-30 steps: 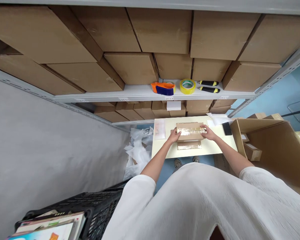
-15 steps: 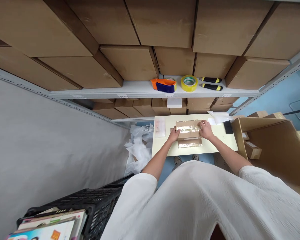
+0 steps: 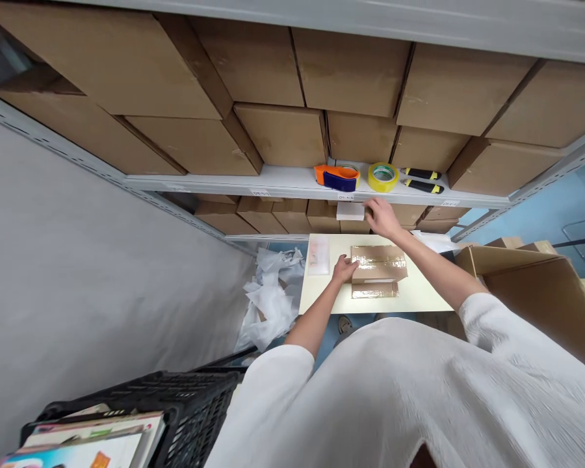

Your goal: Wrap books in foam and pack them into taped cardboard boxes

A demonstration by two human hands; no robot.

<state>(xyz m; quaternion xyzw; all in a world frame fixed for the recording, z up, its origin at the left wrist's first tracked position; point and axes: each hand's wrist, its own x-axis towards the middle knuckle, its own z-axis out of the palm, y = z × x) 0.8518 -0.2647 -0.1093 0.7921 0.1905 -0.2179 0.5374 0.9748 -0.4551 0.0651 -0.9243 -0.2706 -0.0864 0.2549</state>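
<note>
A small cardboard box (image 3: 377, 270) with shiny clear tape across it lies on the cream table (image 3: 424, 292). My left hand (image 3: 345, 268) grips the box at its left side, thumb on top. Beyond the box, my right hand (image 3: 381, 218) is raised at the shelf, its curled fingertips at the right end of a small white box (image 3: 350, 211); whether they pinch anything is too small to make out. On the shelf above sit an orange and blue tape dispenser (image 3: 337, 177), a yellow tape roll (image 3: 383, 177) and two black and yellow cutters (image 3: 422, 186).
Cardboard boxes (image 3: 365, 78) fill the grey shelves. A large open carton (image 3: 531, 286) stands right of the table. White plastic wrap (image 3: 268, 299) lies on the left, and a black crate (image 3: 199, 403) with magazines (image 3: 92, 442) stands at lower left. A clear packet (image 3: 318, 255) is on the table.
My right hand has left the taped box and moved up and away to the white box at the shelf. My left hand stays on the taped box. The view has tilted up slightly.
</note>
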